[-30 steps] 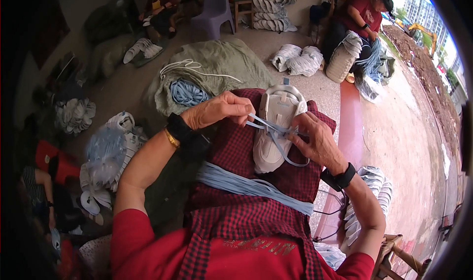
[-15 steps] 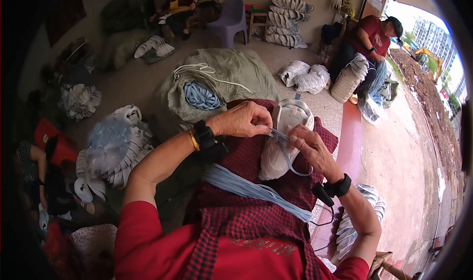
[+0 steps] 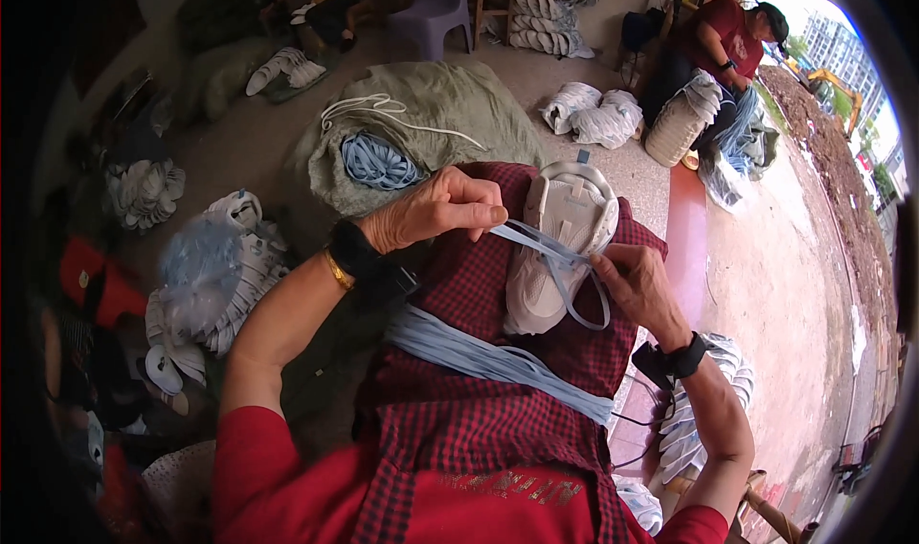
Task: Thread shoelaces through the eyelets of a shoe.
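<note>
A pale shoe upper (image 3: 536, 300) lies on the red-and-black checked apron (image 3: 469, 300) over my lap, its heel opening pointing away from me. My left hand (image 3: 445, 209) pinches one part of a light blue shoelace (image 3: 543, 242) between thumb and fingers, left of the shoe. With thumb and forefinger, my right hand (image 3: 639, 283) pinches the lace at the shoe's right side. Between the hands the lace runs across the shoe, and a loop of it hangs down near my right hand. A bundle of light blue shoelaces (image 3: 488, 362) lies across my lap.
Ahead is a green sack (image 3: 445, 113) holding coiled blue laces (image 3: 378, 161). Stacked shoe uppers (image 3: 244, 276) stand at left, with more uppers (image 3: 713, 391) at right. A co-worker (image 3: 718, 41) sits far right; a purple chair (image 3: 433, 12) stands at the back.
My hands have moved farther apart, the left one leftward and the right one slightly rightward. The lace between them is drawn out longer. The whole view has shifted slightly.
</note>
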{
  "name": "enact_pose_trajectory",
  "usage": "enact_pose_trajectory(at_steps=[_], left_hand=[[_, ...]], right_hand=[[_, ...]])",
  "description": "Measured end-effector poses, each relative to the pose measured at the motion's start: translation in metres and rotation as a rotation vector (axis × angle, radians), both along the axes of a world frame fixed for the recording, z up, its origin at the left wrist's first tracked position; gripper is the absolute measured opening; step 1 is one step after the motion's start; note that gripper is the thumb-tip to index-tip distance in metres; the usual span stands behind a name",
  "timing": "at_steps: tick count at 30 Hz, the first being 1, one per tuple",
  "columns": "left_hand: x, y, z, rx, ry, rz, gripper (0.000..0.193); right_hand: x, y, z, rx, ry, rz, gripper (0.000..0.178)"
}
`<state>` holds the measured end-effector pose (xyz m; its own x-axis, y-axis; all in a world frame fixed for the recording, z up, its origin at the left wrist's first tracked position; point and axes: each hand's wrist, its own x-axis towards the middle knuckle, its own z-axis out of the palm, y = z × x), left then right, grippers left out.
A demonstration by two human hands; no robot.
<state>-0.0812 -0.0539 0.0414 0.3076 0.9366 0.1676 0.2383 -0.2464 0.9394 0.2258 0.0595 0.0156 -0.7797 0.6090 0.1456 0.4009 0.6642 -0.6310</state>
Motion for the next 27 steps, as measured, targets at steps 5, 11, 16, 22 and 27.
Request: enact_pose_trajectory(at_steps=[5,11,16,22,27], left_hand=[[0.012,0.015,-0.018,-0.053,0.184,0.007,0.015],[0.049,0.03,-0.04,0.093,0.165,0.139,0.029],[0.036,0.021,-0.064,0.183,0.164,0.28,0.02],[0.031,0.009,-0.059,0.222,0.191,0.316,0.009],[0.037,0.012,-0.051,0.307,0.279,0.226,0.012]], right_hand=[[0.045,0.033,0.032,-0.095,0.397,-0.084,0.034],[0.204,0.112,0.059,0.042,0.501,-0.481,0.027],[0.139,0.085,-0.001,0.248,0.129,-0.434,0.025],[0.034,-0.037,-0.004,0.663,-0.077,0.194,0.027],[0.037,-0.044,0.011,0.289,-0.118,0.403,0.017]])
